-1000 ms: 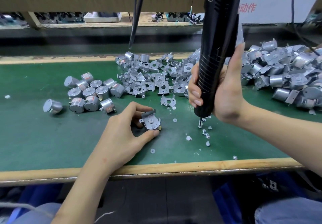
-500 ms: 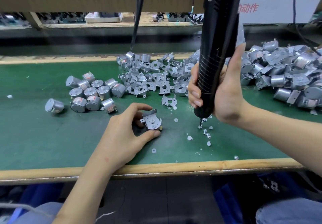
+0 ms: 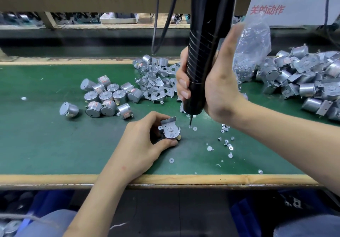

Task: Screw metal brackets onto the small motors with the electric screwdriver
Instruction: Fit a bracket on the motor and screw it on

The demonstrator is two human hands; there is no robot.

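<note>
My left hand point(image 3: 141, 142) grips a small motor with a metal bracket point(image 3: 170, 129) laid on top of it, resting on the green mat. My right hand point(image 3: 215, 82) grips the black electric screwdriver point(image 3: 202, 52), which stands upright. Its bit tip point(image 3: 190, 124) points down onto a loose screw on the mat, just right of the bracket. More loose screws and washers point(image 3: 226, 141) lie scattered to the right. Bare motors point(image 3: 106, 96) are clustered at the left, and loose brackets point(image 3: 156, 82) are heaped behind my left hand.
A big heap of motors with brackets point(image 3: 303, 82) fills the right side of the mat. A clear bag of screws point(image 3: 252, 52) stands behind my right hand. Cables point(image 3: 161, 21) hang at the back. The wooden table edge point(image 3: 165, 178) runs along the front.
The screwdriver has shifted left, so its tip now stands much nearer the bracket in my left hand. The left hand keeps its hold on the motor.
</note>
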